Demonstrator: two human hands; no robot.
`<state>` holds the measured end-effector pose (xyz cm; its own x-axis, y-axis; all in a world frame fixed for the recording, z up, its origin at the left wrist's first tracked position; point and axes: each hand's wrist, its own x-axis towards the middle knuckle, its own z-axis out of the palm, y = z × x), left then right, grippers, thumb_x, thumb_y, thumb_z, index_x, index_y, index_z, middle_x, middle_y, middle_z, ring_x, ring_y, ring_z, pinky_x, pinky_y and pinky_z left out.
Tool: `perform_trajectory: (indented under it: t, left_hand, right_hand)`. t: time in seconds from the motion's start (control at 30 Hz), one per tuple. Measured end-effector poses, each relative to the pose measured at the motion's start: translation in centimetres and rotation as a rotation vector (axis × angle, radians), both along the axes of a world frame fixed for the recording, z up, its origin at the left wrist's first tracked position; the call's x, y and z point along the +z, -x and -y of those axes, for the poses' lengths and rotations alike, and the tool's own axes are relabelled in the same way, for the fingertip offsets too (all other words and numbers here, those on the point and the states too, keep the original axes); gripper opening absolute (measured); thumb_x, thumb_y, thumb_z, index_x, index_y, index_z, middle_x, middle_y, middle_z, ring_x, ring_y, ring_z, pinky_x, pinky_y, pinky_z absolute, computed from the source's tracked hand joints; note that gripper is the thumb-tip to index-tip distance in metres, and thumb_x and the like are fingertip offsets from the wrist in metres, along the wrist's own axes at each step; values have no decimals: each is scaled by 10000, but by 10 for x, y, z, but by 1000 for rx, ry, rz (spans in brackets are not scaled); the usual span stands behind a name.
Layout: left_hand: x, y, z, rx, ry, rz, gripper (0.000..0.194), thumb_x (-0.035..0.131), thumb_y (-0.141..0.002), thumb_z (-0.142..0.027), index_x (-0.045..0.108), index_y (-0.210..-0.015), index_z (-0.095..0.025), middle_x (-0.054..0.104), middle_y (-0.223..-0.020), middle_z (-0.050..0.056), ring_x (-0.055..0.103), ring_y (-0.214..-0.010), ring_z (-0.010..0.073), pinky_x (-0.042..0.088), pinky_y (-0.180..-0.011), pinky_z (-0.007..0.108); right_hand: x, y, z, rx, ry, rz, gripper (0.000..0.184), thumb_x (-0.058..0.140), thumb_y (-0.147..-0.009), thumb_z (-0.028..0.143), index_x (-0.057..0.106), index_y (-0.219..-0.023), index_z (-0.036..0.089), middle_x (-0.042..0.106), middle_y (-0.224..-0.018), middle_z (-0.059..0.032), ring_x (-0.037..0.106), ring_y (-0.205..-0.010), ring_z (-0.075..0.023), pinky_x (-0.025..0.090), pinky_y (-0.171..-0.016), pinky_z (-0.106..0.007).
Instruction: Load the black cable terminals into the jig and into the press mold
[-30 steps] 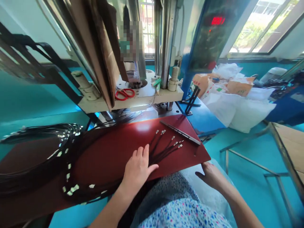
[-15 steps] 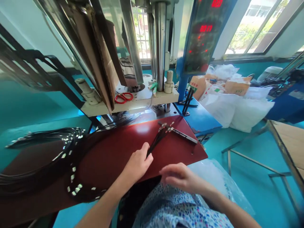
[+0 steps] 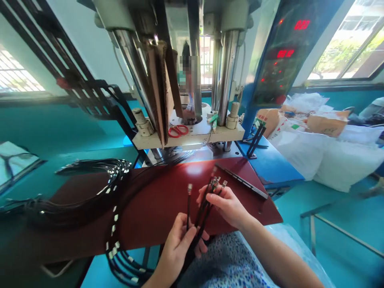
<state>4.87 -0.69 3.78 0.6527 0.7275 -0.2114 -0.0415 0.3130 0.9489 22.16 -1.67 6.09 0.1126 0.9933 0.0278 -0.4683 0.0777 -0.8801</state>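
Observation:
My left hand point(image 3: 183, 242) is closed around a bunch of black cables point(image 3: 201, 214) near the front edge of the red-brown tabletop point(image 3: 162, 200). One cable with a metal connector point(image 3: 189, 188) stands apart from the bunch, to its left. Higher up, my right hand point(image 3: 226, 202) grips the same bunch just below its connector ends point(image 3: 216, 182). A dark metal bar point(image 3: 246, 183) with slots lies on the table beyond my right hand. Farther left, coils of black cable point(image 3: 115, 176) with white tags rest on the table and hang over its edge.
A press with steel columns point(image 3: 226, 80) stands behind the table, red-handled scissors point(image 3: 178, 131) on its plate. A control box with red digits point(image 3: 285, 54) rises at the right. White sacks point(image 3: 318, 148) and a metal frame point(image 3: 312, 232) are farther right.
My right hand has moved up from my lap and taken hold of the cables near their connectors. My left hand has lifted the bunch off the table and nearer to me. The view has shifted left.

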Motion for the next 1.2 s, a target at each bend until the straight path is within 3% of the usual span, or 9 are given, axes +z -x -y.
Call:
perform_trajectory:
  t: [0.17, 0.33, 0.57, 0.7, 0.83, 0.97, 1.07, 1.13, 1.2]
  left_hand:
    - [12, -3, -9, -30, 34, -72, 331, 569, -777, -437, 346, -808, -195, 663, -765, 61, 620, -619, 149, 468, -540, 246]
    - [23, -20, -22, -71, -55, -80, 280, 558, -786, -387, 444, -919, -169, 638, -676, 18, 582, -554, 118, 483, -572, 252]
    - [9, -15, -31, 136, -110, -78, 239, 565, -774, -390, 515, -786, -156, 642, -654, 24, 571, -542, 129, 462, -535, 241]
    - [6, -15, -32, 68, -64, -91, 232, 635, -725, -348, 545, -737, -134, 622, -638, 17, 545, -559, 111, 437, -548, 220]
    - [2, -13, -31, 106, -45, -92, 252, 632, -730, -371, 544, -729, -136, 600, -651, 4, 514, -572, 101, 425, -557, 218]
    - [-4, -7, -28, -52, -29, 12, 227, 627, -750, -332, 578, -831, -126, 619, -791, 41, 558, -711, 128, 439, -676, 244]
    - [-5, -7, -26, -269, 182, 117, 435, 565, -798, -363, 460, -1169, -162, 631, -777, 57, 599, -675, 160, 455, -644, 287]
    - [-3, -10, -26, -296, 235, 161, 548, 552, -801, -395, 360, -1269, -185, 636, -781, 60, 610, -643, 167, 464, -616, 296]
    - [1, -16, -26, -253, 142, 136, 452, 534, -808, -419, 477, -1155, -135, 627, -718, 58, 580, -555, 134, 443, -557, 253]
  right_hand:
    - [-1, 5, -3, -101, 58, 202, 266, 722, -662, 365, 592, -743, 147, 562, -583, 33, 460, -418, -71, 371, -350, -185]
    - [4, 10, -5, -89, 99, 362, 265, 679, -689, 383, 558, -733, 151, 552, -562, 37, 486, -444, -82, 392, -405, -197]
    - [-4, 8, -4, -107, 34, 274, 221, 628, -739, 298, 578, -895, 149, 485, -528, 69, 465, -433, -73, 355, -440, -202]
    - [-8, 15, -8, -46, 49, 285, 294, 679, -705, 353, 591, -892, 144, 474, -493, 71, 394, -379, -57, 298, -395, -195]
    - [-9, 19, -13, -139, 120, 374, 272, 619, -756, 417, 595, -829, 156, 470, -441, 62, 420, -374, -89, 345, -403, -219]
    - [-9, 14, -12, -72, 8, 438, 278, 559, -807, 437, 644, -873, 181, 608, -746, -21, 581, -689, -152, 467, -636, -265]
    - [-6, 12, -8, 119, -86, 450, 270, 521, -847, 404, 665, -918, 187, 606, -919, -45, 561, -906, -176, 449, -802, -289]
    - [-5, 12, -7, 180, -77, 429, 256, 520, -850, 391, 663, -911, 187, 597, -958, -45, 583, -818, -153, 477, -732, -274]
    - [-4, 12, -7, 221, -14, 402, 253, 531, -841, 396, 653, -926, 191, 581, -1030, -54, 593, -677, -123, 484, -562, -239]
